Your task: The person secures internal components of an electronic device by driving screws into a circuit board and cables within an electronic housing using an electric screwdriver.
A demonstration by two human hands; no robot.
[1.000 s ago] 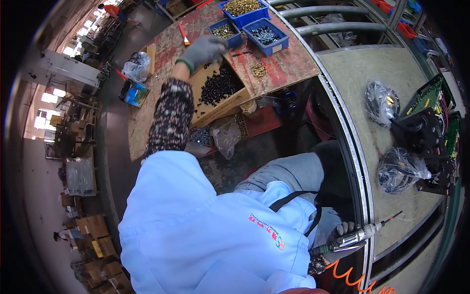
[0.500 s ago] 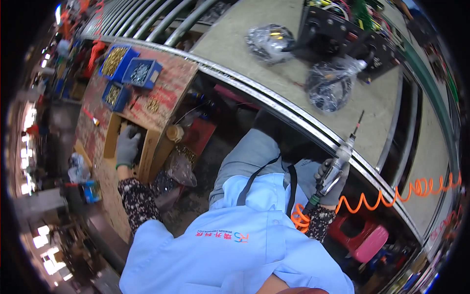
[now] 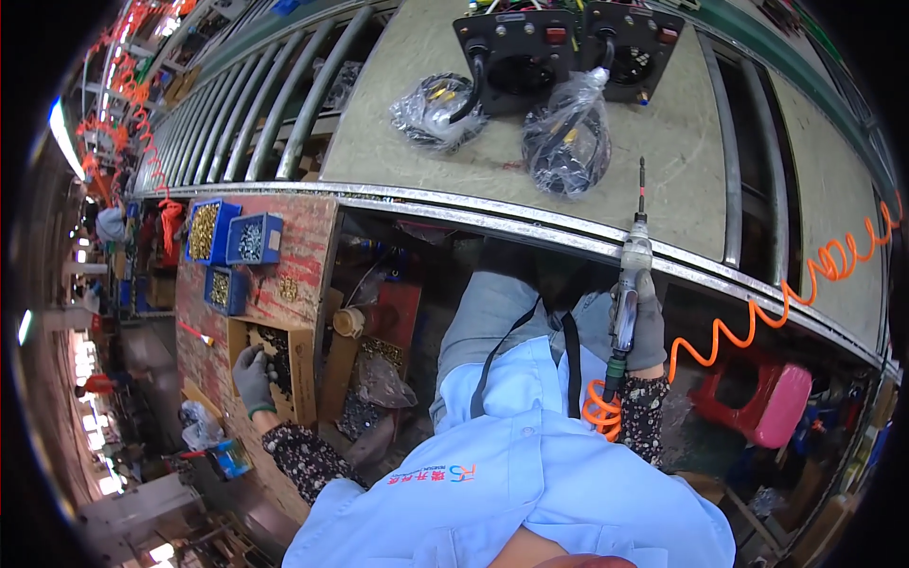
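Observation:
My right hand, in a grey glove, is wrapped round a pneumatic screwdriver. Its long bit points away from me over the metal edge of the line, and an orange coiled hose trails from its lower end. On the left, my gloved left hand is at the near left side of an open cardboard box. Small dark screws lie in that box. The fingers of this hand are drawn together; whatever they hold is too small to make out.
Blue bins of brass-coloured and silver fasteners stand on the worn red bench. Ahead, on the grey board, are two black panel units with bagged cables. Metal rollers run left. A pink-red stool stands right.
My left hand has come out of the box's inside to its near left side. The view has turned, bringing both panel units into sight. My right hand keeps hold of the screwdriver, now pointing straighter ahead.

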